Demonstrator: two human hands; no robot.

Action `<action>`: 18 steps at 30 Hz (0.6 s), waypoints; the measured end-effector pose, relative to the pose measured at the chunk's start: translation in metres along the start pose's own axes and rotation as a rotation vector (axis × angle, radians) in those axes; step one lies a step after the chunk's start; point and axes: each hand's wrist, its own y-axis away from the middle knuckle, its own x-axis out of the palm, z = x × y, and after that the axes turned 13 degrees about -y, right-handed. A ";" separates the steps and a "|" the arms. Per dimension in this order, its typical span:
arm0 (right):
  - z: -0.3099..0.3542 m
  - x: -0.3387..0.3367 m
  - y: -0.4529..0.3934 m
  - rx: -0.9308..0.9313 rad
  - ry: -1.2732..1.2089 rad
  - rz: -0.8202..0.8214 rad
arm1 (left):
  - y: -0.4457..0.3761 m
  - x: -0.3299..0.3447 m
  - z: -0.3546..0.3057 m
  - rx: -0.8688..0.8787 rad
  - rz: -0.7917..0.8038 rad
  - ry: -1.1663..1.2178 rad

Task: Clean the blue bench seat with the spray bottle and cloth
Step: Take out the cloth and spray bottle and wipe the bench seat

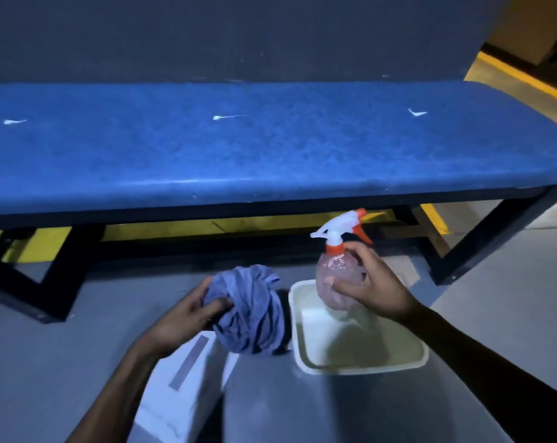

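The long blue bench seat [270, 145] runs across the view on a black frame, with three small white marks along its top. Below it, my left hand [187, 314] grips a bunched blue-grey cloth [251, 311]. My right hand [369, 286] holds a clear spray bottle [337, 276] with a white and orange trigger head. The bottle is upright, just above a white tub, and its nozzle points left. Both hands are below the seat's front edge, apart from it.
A white rectangular tub [363, 367] sits on the grey floor under the bottle. A white box [178, 388] lies under my left forearm. The black bench legs [481, 238] stand left and right, and yellow floor lines run behind them.
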 end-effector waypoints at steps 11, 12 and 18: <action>0.020 0.206 -0.044 -0.038 -0.121 -0.094 | 0.057 -0.118 0.008 -0.140 0.068 -0.309; 0.013 0.218 -0.045 -0.033 -0.127 -0.116 | 0.065 -0.124 0.008 -0.141 0.072 -0.318; -0.043 0.262 -0.044 -0.018 -0.219 -0.283 | 0.099 -0.141 0.017 -0.137 0.080 -0.312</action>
